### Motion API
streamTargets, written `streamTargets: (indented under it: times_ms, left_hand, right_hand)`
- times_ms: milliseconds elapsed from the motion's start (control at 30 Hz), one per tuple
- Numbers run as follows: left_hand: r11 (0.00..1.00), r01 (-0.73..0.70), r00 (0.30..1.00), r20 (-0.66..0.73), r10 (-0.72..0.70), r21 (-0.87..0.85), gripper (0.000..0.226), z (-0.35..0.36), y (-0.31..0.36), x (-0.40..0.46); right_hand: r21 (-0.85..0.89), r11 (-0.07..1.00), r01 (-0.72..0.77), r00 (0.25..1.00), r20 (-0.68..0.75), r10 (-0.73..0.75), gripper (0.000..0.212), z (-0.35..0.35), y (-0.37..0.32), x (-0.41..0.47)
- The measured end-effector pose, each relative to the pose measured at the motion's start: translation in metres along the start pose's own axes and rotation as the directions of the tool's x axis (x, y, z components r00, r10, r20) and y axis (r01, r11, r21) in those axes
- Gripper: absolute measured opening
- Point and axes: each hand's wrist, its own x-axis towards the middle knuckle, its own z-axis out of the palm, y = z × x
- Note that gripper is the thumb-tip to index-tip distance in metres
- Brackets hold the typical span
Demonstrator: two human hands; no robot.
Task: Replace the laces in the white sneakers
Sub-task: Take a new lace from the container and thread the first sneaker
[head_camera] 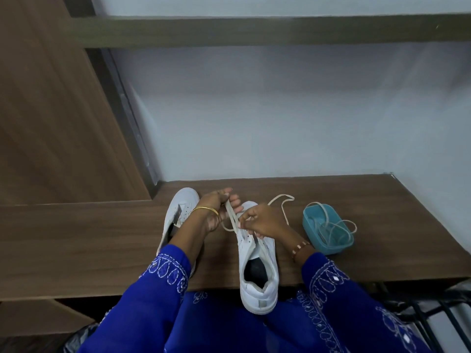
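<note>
Centrally, a white sneaker lies on the wooden desk with its heel overhanging the near edge and its toe pointing away. Left hand, bearing a gold bangle, holds one strand of the cream lace pinched between thumb and fingers above the toe. Right hand, with a copper bracelet at the wrist, has its fingers curled, pinching the lace at the eyelets; a loop of the same lace trails across the desk behind it. To the left, partly hidden by the left forearm, lies the second sneaker, unlaced. To the right stands a teal tub holding more laces, one hanging over its rim. Blue embroidered sleeves cover both forearms.
</note>
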Motion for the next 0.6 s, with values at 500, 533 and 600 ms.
streamTargets:
  times_ms: [500, 533, 600]
  left_hand:
    - [0.973, 0.013, 0.999, -0.052, -0.001, 0.232, 0.017, -0.002, -0.014, 0.005]
    - [0.965, -0.006, 0.998, -0.057, 0.022, 0.263, 0.017, -0.002, -0.018, 0.005]
    - [0.951, -0.038, 0.999, -0.011, 0.044, 0.307, 0.02, 0.0, -0.022, 0.005]
  right_hand:
    - [0.16, 0.984, 0.077, 0.984, -0.171, -0.049, 0.035, -0.022, -0.01, 0.009]
    - [0.158, 0.984, 0.077, 0.982, -0.18, -0.048, 0.035, -0.027, -0.012, 0.011]
    - [0.137, 0.988, 0.075, 0.982, -0.181, -0.049, 0.034, -0.034, -0.015, 0.015]
